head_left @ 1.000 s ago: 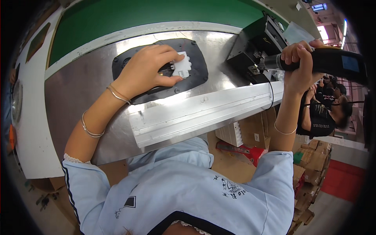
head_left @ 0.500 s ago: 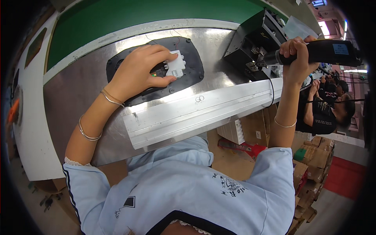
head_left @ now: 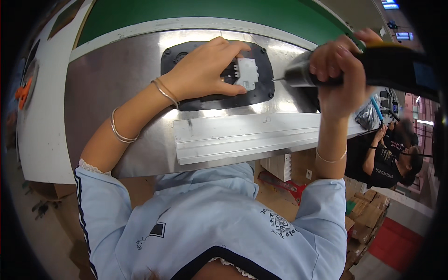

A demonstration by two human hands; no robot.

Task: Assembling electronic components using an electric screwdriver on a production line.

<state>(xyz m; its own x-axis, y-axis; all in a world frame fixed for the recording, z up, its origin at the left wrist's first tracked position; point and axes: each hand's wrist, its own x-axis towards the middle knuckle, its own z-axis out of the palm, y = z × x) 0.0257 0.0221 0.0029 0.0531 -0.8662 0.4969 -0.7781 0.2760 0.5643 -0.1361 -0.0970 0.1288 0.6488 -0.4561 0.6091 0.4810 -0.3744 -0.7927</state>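
A black, round-cornered panel [head_left: 265, 70] lies on the metal worktop. On its right part sits a white plastic housing [head_left: 248, 73] with small side tabs. My left hand [head_left: 203, 70] rests across the panel, thumb and fingers gripping the housing at its near and far edges. My right hand [head_left: 343, 77], blurred by motion, is wrapped round a black power screwdriver [head_left: 396, 70] held sideways in the air. The driver's thin bit points left, close to the panel's right edge; whether it touches anything I cannot tell.
A long aluminium profile [head_left: 247, 135] runs along the worktop's [head_left: 116, 79] near edge. A green surface [head_left: 210, 9] lies behind it. Below right are a white box [head_left: 278, 167] and stacked cardboard boxes [head_left: 366, 210]. Another person [head_left: 389, 161] is at the far right.
My right hand has brought the screwdriver left, away from the black box, toward the panel. The view has shifted, with panel and left hand now further right; the left hand still grips the housing.
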